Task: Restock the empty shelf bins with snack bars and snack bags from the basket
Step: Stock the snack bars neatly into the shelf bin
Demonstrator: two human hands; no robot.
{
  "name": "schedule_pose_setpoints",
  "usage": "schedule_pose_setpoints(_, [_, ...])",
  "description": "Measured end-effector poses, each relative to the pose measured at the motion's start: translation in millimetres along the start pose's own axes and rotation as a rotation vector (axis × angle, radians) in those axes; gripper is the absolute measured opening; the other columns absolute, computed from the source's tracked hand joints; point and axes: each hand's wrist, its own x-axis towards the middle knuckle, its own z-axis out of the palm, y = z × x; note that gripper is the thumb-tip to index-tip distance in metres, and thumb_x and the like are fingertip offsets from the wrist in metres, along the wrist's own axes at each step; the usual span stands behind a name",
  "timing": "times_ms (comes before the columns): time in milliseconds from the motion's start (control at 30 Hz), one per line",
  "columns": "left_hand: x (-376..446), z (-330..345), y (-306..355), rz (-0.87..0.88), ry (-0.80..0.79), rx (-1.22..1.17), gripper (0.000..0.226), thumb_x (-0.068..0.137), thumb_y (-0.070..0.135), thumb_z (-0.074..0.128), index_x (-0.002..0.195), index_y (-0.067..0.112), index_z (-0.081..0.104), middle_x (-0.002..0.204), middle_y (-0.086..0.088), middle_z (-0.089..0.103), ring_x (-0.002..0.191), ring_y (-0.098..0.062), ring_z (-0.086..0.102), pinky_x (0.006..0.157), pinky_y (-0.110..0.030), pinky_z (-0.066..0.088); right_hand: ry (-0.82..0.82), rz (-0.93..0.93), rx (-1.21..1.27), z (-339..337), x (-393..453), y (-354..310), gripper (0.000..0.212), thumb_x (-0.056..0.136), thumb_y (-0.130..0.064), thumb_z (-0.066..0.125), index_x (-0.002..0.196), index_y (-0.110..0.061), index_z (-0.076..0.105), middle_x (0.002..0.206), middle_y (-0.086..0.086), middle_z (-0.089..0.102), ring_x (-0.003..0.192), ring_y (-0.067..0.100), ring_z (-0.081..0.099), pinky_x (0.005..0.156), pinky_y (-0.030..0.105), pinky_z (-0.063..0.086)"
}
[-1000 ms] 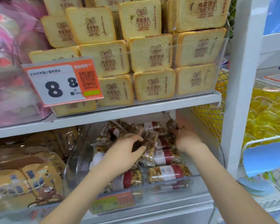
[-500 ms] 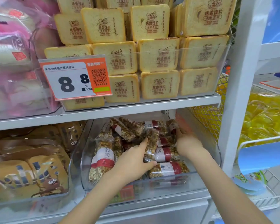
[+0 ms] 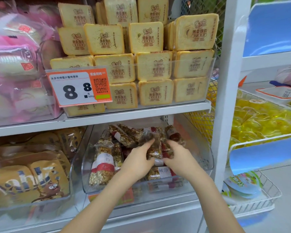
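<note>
A clear plastic bin (image 3: 207,158) on the lower shelf holds several wrapped grain snack bars (image 3: 103,163) with red and white bands. Both my hands are inside it, over the pile. My left hand (image 3: 138,162) and my right hand (image 3: 179,161) hold one upright snack bar (image 3: 154,148) between them, fingers and thumbs curled on its two sides. More bars lie slanted at the back of the bin (image 3: 124,134) and flat under my hands (image 3: 160,173). The basket is out of view.
The shelf above carries a clear bin of toast-slice packs (image 3: 151,68) with an orange price tag (image 3: 79,88) reading 8.8. Brown snack bags (image 3: 29,179) fill the left bin. A white upright post (image 3: 225,98) stands right, with yellow jelly packs (image 3: 259,118) in wire baskets beyond.
My right hand has come from the bin's back right corner toward the middle. Both hands now close on one bar. The camera has shifted, so the shelves sit further right in view.
</note>
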Motion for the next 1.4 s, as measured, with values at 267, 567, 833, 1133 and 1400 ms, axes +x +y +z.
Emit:
schedule_pose_setpoints(267, [10.4, 2.5, 18.6, -0.182, 0.179, -0.133, 0.039, 0.082, 0.035, 0.066, 0.116, 0.015, 0.062, 0.098, 0.007, 0.062, 0.094, -0.014, 0.061, 0.070, -0.015, 0.041, -0.135, 0.108, 0.578, 20.9, 16.9, -3.7, 0.060, 0.086, 0.013, 0.037, 0.137, -0.018, 0.040, 0.122, -0.004, 0.059, 0.110, 0.017, 0.059, 0.094, 0.036, 0.051])
schedule_pose_setpoints(567, [5.4, 4.4, 23.5, -0.591, 0.102, -1.275, 0.037, 0.082, 0.025, 0.069, 0.112, 0.008, 0.057, 0.105, -0.013, 0.065, 0.091, -0.024, 0.067, 0.072, -0.035, 0.059, 0.100, -0.005, 0.612, 12.1, -1.3, -11.6, 0.045, 0.096, -0.026, 0.051, 0.139, -0.031, 0.036, 0.107, -0.012, 0.068, 0.099, -0.004, 0.062, 0.085, 0.014, 0.050])
schedule_pose_setpoints(833, [-16.5, 1.9, 37.8, -0.231, -0.021, -0.813, 0.016, 0.086, 0.027, 0.066, 0.090, 0.014, 0.057, 0.092, -0.004, 0.069, 0.092, -0.021, 0.067, 0.086, -0.031, 0.054, 0.234, 0.113, 0.604, -1.2, -1.6, -7.3, 0.047, 0.083, -0.021, 0.069, 0.125, -0.032, 0.052, 0.092, -0.001, 0.070, 0.077, 0.006, 0.066, 0.059, 0.020, 0.051])
schedule_pose_setpoints(1133, [-80.0, -11.8, -26.1, 0.283, 0.083, 0.532, 0.044, 0.084, 0.065, 0.031, 0.081, 0.030, 0.057, 0.075, 0.013, 0.061, 0.075, -0.010, 0.060, 0.054, -0.022, 0.034, 0.367, 0.047, -0.366, -23.3, -7.8, 30.7, 0.022, 0.083, -0.023, 0.071, 0.104, -0.018, 0.073, 0.104, 0.003, 0.072, 0.091, 0.023, 0.064, 0.076, 0.031, 0.050])
schedule_pose_setpoints(1400, [-80.3, -9.5, -26.0, 0.291, 0.172, 0.527, 0.051, 0.078, 0.071, 0.034, 0.079, 0.030, 0.064, 0.070, 0.013, 0.063, 0.069, -0.010, 0.063, 0.047, -0.019, 0.023, 0.166, 0.261, -0.544, -16.7, 2.9, 26.6, 0.021, 0.086, -0.012, 0.056, 0.095, 0.000, 0.071, 0.084, 0.021, 0.063, 0.074, 0.030, 0.051, 0.062, 0.029, 0.036])
